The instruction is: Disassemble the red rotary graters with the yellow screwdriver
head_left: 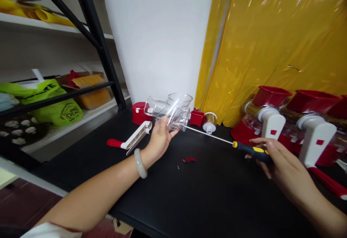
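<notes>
My left hand (162,136) grips a clear plastic grater housing (173,109) above the black tabletop, its round mouth tilted upward. A screwdriver (251,150) with a black and yellow handle lies in my right hand (279,162). Its long shaft points left, and the tip reaches the lower right edge of the housing; whether it touches a screw I cannot tell. Below lie a small red part (189,160) and a tiny screw (178,167). Beside my left wrist rests a white crank handle (138,136) with a red grip.
Behind the housing stand a red base (139,112), a red pusher (196,118) and a grater drum (209,122). Several assembled rotary graters (273,118) line the right side. A shelf rack (105,50) with bags and a box is at left; yellow wrapped material (271,42) stands behind.
</notes>
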Motion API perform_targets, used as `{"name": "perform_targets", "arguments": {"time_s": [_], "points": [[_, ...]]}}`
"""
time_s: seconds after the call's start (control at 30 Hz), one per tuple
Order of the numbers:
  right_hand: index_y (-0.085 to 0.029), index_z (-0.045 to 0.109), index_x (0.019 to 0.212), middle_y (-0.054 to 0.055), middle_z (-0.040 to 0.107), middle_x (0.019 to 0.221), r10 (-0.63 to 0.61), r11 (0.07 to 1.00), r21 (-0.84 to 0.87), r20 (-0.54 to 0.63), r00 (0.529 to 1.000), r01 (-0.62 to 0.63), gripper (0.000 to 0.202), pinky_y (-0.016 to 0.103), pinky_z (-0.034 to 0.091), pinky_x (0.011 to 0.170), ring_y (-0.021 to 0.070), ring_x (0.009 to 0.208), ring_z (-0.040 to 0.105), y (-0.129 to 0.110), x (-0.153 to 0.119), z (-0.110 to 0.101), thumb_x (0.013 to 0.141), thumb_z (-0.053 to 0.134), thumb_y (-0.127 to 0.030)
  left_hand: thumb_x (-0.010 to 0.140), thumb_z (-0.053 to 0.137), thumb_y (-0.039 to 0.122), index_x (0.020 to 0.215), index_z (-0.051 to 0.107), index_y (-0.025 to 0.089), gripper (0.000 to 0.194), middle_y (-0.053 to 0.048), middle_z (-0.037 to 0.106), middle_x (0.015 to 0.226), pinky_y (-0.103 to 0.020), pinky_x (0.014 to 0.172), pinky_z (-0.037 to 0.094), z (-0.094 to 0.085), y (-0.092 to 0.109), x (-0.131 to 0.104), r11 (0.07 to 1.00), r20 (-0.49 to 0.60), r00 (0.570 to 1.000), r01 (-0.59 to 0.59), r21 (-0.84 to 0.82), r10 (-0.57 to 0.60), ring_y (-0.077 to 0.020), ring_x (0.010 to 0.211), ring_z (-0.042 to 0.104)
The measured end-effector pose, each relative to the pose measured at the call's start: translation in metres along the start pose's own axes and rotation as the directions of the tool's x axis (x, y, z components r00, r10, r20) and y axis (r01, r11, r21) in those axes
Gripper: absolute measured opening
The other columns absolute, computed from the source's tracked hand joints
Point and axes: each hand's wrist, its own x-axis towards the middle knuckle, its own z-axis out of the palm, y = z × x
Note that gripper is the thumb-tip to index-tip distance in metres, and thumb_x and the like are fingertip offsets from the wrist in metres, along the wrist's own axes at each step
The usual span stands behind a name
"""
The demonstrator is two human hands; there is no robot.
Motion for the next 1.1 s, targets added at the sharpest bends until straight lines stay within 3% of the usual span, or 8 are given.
{"name": "perform_targets", "arguments": {"time_s": [0.13,0.27,0.43,0.53,0.63,0.77,0.9,1.1], "points": [[-0.038,0.064,0.113,0.000,0.073,0.110,0.070,0.956,0.286,-0.016,0.997,-0.062,0.044,0.030,0.061,0.072,0.0211,0.090,0.072,-0.007,-0.005,-0.005,0.072,0.081,-0.042,0.091,0.064,0.050,0.110,0.059,0.021,0.034,-0.012,0.062,0.135,-0.060,0.112,0.042,0.001,0.001,0.000,0.999,-0.028,1.000,0.012,-0.033,-0.013,-0.0334,0.136,0.052],[-0.039,0.066,0.112,0.002,0.069,0.128,0.065,0.888,0.453,0.032,0.997,-0.073,0.037,0.045,0.054,0.102,0.0293,0.126,0.062,-0.018,-0.005,0.000,0.075,0.072,-0.041,0.091,0.063,0.051,0.107,0.060,0.020,0.035,-0.012,0.064,0.133,-0.060,0.113,0.041,0.002,0.000,-0.003,0.998,-0.020,0.999,0.046,-0.043,-0.046,-0.0339,0.136,0.052],[-0.030,0.063,0.097,0.008,0.075,0.088,0.011,0.933,0.357,-0.166,0.986,0.050,0.044,0.042,0.061,0.078,0.0273,0.085,0.075,-0.014,-0.010,0.006,0.093,0.041,-0.068,0.092,0.063,0.052,0.105,0.062,0.019,0.035,-0.012,0.065,0.131,-0.059,0.114,0.042,0.001,-0.003,-0.003,0.995,-0.026,0.996,0.088,-0.049,-0.089,-0.0337,0.136,0.052],[-0.030,0.060,0.110,0.004,0.068,0.071,-0.040,0.999,0.015,-0.114,0.993,0.042,0.048,0.032,0.046,0.041,0.0202,0.048,0.060,-0.006,-0.018,-0.003,0.090,0.046,-0.071,0.091,0.063,0.053,0.105,0.063,0.018,0.038,-0.013,0.068,0.127,-0.059,0.113,0.042,0.000,-0.003,-0.001,0.996,-0.024,0.997,0.073,-0.059,-0.075,-0.0342,0.134,0.053],[-0.027,0.065,0.104,0.004,0.065,0.075,-0.141,0.960,-0.262,-0.149,0.979,0.099,0.042,0.029,0.043,0.043,0.0188,0.054,0.057,-0.003,-0.020,-0.011,0.088,0.056,-0.064,0.091,0.064,0.051,0.104,0.064,0.017,0.036,-0.013,0.070,0.123,-0.058,0.114,0.042,0.000,-0.003,0.000,0.995,-0.036,0.997,0.072,-0.064,-0.074,-0.0337,0.132,0.055],[-0.030,0.062,0.106,0.003,0.066,0.096,-0.197,0.978,0.016,-0.241,0.950,0.206,0.042,0.025,0.054,0.065,0.0171,0.079,0.064,-0.013,-0.016,-0.006,0.072,0.081,-0.046,0.092,0.063,0.051,0.102,0.063,0.018,0.034,-0.012,0.070,0.121,-0.057,0.115,0.041,0.001,-0.001,0.001,0.990,-0.059,0.992,0.109,-0.090,-0.115,-0.0321,0.132,0.056],[-0.030,0.066,0.106,0.002,0.068,0.108,0.005,0.917,0.398,-0.040,0.999,0.011,0.051,0.019,0.055,0.081,0.0152,0.097,0.067,-0.024,-0.016,0.003,0.060,0.088,-0.028,0.093,0.062,0.049,0.100,0.062,0.019,0.031,-0.011,0.070,0.121,-0.056,0.117,0.039,0.002,0.000,0.000,0.988,-0.057,0.990,0.121,-0.100,-0.127,-0.0309,0.134,0.054],[-0.025,0.068,0.106,0.007,0.072,0.080,-0.096,0.965,0.250,0.031,0.995,0.085,0.051,0.034,0.057,0.056,0.0223,0.063,0.068,-0.005,-0.017,-0.004,0.086,0.054,-0.069,0.094,0.061,0.050,0.103,0.062,0.018,0.034,-0.011,0.070,0.121,-0.056,0.115,0.041,0.000,-0.001,0.000,0.991,-0.057,0.992,0.112,-0.079,-0.117,-0.0317,0.132,0.055]]}}
